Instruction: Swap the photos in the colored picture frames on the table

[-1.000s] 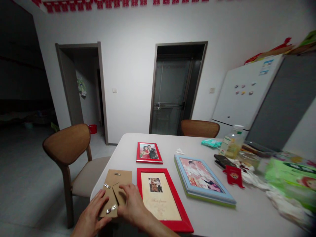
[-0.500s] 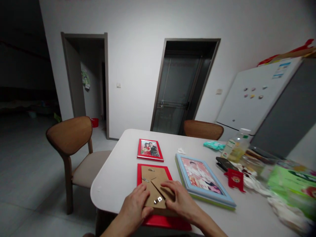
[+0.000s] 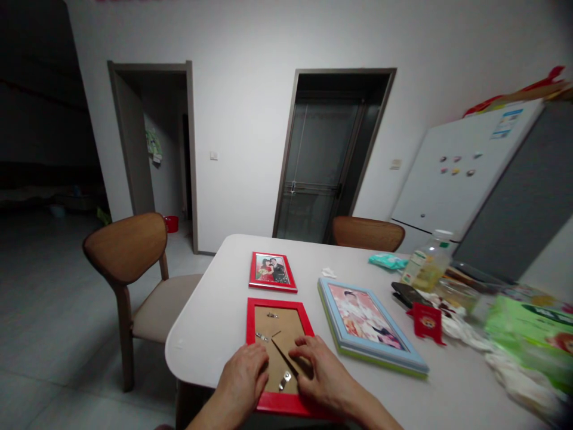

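Face down at the near table edge lies a red picture frame [image 3: 281, 404], its brown backing board [image 3: 265, 326] sitting within the red rim. Metal clips and a slanted stand leg show on the board. My left hand [image 3: 243, 377] is closed over the frame's left side, fingertips on the board's edge. My right hand [image 3: 326, 375] grips the right side with bent fingers, thumb low on the board beside the stand leg. Just beyond lies a second red frame [image 3: 273, 272] with a couple's photo face up. To the right, a light blue frame [image 3: 367, 322] rests on a green-edged one.
Along the table's right side are a bottle [image 3: 427, 263] of yellowish liquid, a dark phone-like object [image 3: 408, 295], a red card [image 3: 428, 324], crumpled tissues and a green package [image 3: 528, 328]. Wooden chairs stand at the left [image 3: 128, 248] and far side [image 3: 367, 233].
The backing board has gone down into the red frame, so more of the rim shows around it. Both hands stay at its sides, the right one slightly lower.
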A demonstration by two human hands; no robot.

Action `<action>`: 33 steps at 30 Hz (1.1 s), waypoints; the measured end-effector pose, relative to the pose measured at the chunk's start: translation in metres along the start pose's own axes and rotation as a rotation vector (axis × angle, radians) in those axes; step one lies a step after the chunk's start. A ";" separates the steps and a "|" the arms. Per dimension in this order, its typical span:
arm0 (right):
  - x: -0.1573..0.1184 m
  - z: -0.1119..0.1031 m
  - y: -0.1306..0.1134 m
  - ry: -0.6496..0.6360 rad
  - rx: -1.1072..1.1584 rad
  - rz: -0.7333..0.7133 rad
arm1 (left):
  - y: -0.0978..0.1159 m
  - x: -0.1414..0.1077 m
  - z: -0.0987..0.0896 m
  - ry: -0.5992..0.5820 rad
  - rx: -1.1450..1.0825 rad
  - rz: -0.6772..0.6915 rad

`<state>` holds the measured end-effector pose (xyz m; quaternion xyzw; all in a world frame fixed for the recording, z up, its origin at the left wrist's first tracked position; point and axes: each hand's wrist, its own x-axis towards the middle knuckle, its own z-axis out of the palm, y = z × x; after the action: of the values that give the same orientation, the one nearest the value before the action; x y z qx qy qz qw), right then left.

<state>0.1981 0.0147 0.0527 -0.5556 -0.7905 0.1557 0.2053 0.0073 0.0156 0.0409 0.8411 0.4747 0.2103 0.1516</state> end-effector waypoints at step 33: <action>0.037 0.018 0.019 0.181 -0.137 0.029 | -0.015 -0.012 -0.003 -0.019 -0.071 0.004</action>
<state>0.1936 0.0551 0.0341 -0.5916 -0.7694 0.0534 0.2349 -0.0108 0.0125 0.0343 0.8380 0.4640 0.2193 0.1853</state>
